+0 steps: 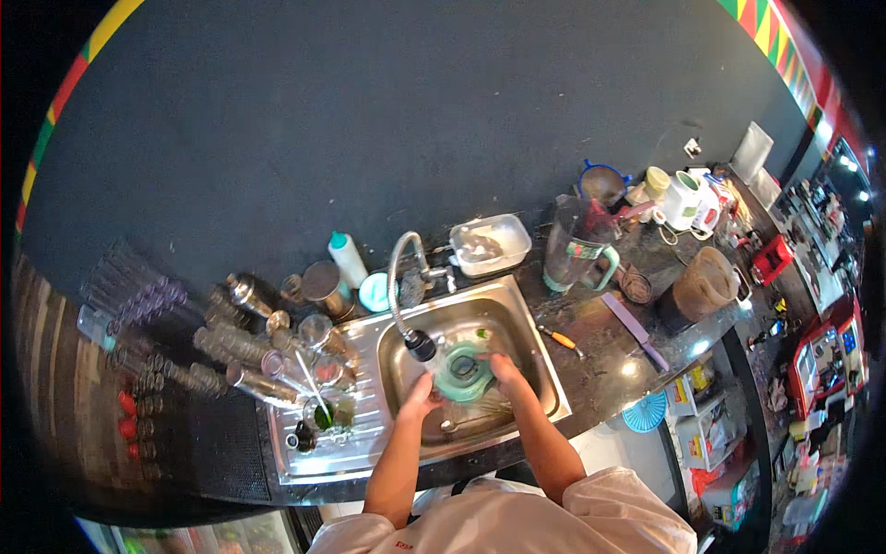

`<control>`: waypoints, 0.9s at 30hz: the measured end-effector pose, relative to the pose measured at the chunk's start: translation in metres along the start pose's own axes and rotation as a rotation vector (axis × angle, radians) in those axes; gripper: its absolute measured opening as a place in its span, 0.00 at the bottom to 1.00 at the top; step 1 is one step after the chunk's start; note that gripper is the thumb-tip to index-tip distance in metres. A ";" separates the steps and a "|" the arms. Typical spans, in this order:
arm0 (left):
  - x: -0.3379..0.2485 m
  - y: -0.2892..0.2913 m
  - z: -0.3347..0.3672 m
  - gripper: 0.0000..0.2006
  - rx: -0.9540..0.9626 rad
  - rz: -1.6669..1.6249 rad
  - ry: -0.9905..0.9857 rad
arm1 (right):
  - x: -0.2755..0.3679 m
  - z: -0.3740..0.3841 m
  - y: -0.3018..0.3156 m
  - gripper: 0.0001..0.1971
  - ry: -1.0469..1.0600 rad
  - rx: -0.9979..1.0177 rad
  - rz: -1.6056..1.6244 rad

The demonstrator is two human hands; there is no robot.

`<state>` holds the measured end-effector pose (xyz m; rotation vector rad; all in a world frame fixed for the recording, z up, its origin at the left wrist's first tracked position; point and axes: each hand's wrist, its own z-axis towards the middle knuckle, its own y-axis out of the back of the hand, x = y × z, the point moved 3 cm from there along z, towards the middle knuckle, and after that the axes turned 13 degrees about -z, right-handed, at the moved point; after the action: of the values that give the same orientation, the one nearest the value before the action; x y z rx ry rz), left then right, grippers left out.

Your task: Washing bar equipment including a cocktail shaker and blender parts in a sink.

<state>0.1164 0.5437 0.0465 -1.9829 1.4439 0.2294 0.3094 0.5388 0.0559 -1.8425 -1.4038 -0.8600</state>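
Note:
Over the steel sink basin [517, 319] I hold a round, pale green, see-through piece [461, 392] with a dark ring at its centre. My left hand [422, 397] is closed on its left side, and my right hand [504, 369] grips its right side. The black spray head of the curved tap [421, 345] hangs just above its upper left edge. Water blurs the piece, so its exact kind is hard to make out. A small green leaf [483, 332] lies in the basin beyond it.
Glasses and metal shakers [258, 380] crowd the drainboard at the left. Behind the sink stand a squeeze bottle [347, 258] and a plastic tub [491, 245]. To the right are an orange-handled tool [560, 341], a purple knife [635, 331], a blender jug [577, 249] and a brown pitcher [699, 288].

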 end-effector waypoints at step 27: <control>0.030 -0.103 -0.053 0.13 -0.022 -0.421 -0.381 | 0.122 0.001 0.066 0.17 0.452 0.146 -0.171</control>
<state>0.2080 0.5054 0.1137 -2.0695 0.7718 0.4085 0.3986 0.5917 0.1480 -1.3262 -1.3021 -1.1431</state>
